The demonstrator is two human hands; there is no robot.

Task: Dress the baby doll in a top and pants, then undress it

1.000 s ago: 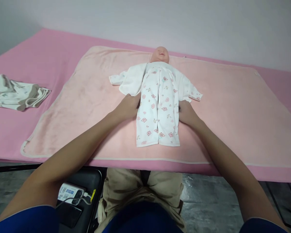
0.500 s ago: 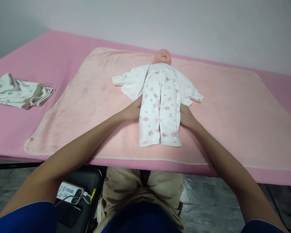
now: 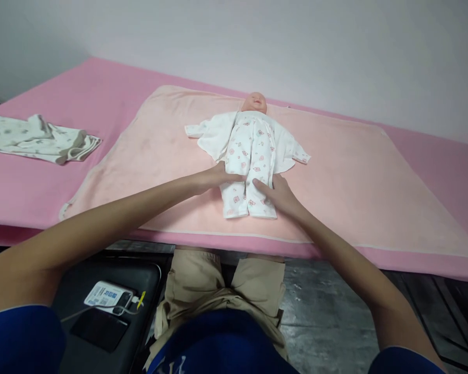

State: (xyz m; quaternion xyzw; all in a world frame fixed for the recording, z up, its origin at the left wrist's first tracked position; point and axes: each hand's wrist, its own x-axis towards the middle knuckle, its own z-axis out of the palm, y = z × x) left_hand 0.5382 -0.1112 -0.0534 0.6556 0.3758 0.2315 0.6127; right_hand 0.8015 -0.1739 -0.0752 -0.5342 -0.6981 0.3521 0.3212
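Observation:
A baby doll [image 3: 256, 102] lies face up, its head toward the wall. A white shirt [image 3: 217, 132] is spread beneath or around its body, with both sleeves out to the sides. Over the doll's front lie white baby pants [image 3: 253, 150] with a pink print, legs pointing toward me. My left hand [image 3: 214, 176] grips the left pant leg at its outer edge, thumb across the top and fingers hidden. On the opposite leg, my right hand [image 3: 281, 195] does the same, its thumb on the cloth and its other fingers mostly out of sight.
A peach blanket [image 3: 354, 182] is under the doll on a pink-covered table [image 3: 113, 78]. Folded patterned cloth [image 3: 35, 137] sits at the left. Below the table edge, a black chair or case [image 3: 140, 280] holds a white power bank [image 3: 108, 298] and a dark phone [image 3: 100, 329].
Both thumbs have come over the top of the pant legs, where before the hands reached under from the sides. The camera view has shifted slightly.

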